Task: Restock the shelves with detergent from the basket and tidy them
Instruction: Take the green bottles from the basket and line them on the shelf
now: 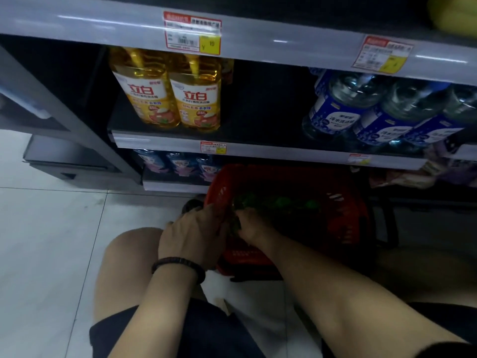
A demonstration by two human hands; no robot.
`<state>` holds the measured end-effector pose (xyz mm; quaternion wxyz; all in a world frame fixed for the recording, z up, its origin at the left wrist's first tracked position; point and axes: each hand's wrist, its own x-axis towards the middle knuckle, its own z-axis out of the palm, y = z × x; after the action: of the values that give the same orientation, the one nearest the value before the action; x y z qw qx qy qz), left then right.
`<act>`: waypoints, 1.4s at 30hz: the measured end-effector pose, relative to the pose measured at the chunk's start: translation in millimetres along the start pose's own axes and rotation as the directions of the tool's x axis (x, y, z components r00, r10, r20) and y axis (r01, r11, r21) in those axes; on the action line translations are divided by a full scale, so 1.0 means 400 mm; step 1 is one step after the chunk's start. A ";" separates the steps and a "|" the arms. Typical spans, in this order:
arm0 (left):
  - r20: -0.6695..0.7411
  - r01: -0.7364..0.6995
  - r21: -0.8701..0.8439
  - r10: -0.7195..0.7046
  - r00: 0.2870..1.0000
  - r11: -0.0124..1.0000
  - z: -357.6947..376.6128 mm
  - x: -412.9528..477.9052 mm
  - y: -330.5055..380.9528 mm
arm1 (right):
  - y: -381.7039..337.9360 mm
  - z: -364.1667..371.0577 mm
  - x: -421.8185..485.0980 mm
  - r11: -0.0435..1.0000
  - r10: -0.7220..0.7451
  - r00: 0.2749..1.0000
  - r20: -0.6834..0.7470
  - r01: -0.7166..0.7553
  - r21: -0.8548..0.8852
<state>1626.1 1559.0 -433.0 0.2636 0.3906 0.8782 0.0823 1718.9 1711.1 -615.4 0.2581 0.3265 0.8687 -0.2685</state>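
A red plastic basket (343,215) stands on the floor against the bottom shelf. Inside it lie several dark green detergent bottles (281,202) with green caps, dim and blurred. My left hand (192,233) and my right hand (251,226) both reach into the basket's near left corner, fingers curled round a green bottle (233,223) between them. Two yellow detergent bottles (170,91) stand on the middle shelf at the left. Three blue-labelled clear bottles (374,112) stand on the same shelf at the right.
A wide dark gap (265,104) lies on the middle shelf between the yellow and blue bottles. Blue pouches (178,164) fill the bottom shelf at the left. Price tags (192,32) hang on the shelf edges. My knees flank the basket on the white tiled floor (51,241).
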 end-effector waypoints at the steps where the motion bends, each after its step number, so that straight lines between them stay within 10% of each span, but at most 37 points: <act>1: 0.010 -0.005 -0.006 0.005 1.000 1.000 0.001 0.001 -0.003 | -0.001 0.016 0.007 0.999 0.026 1.000 -0.014 -0.026 0.021; 8: 0.044 -0.001 0.028 0.000 0.999 1.000 0.003 0.010 -0.006 | 0.001 0.077 0.047 0.928 0.260 0.961 -0.093 -0.222 0.298; 15: 0.049 0.014 0.011 -0.014 0.999 1.000 -0.003 0.017 0.019 | -0.023 0.016 0.024 0.998 -0.005 1.000 0.021 0.006 -0.058; 32: 0.163 -0.063 0.081 0.049 0.985 0.995 -0.024 -0.053 0.084 | 0.000 -0.395 -0.418 0.943 -0.323 0.929 -0.179 0.332 0.025; 42: -0.040 -0.248 -0.703 0.311 0.950 0.666 -0.067 -0.112 0.143 | -0.099 -0.699 -0.728 0.855 -0.512 0.788 -0.340 0.505 -0.119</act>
<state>1673.7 1567.0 -372.1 0.4123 0.3942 0.6988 0.4316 1805.0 1738.5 -219.9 0.0164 0.1215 0.9593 -0.2543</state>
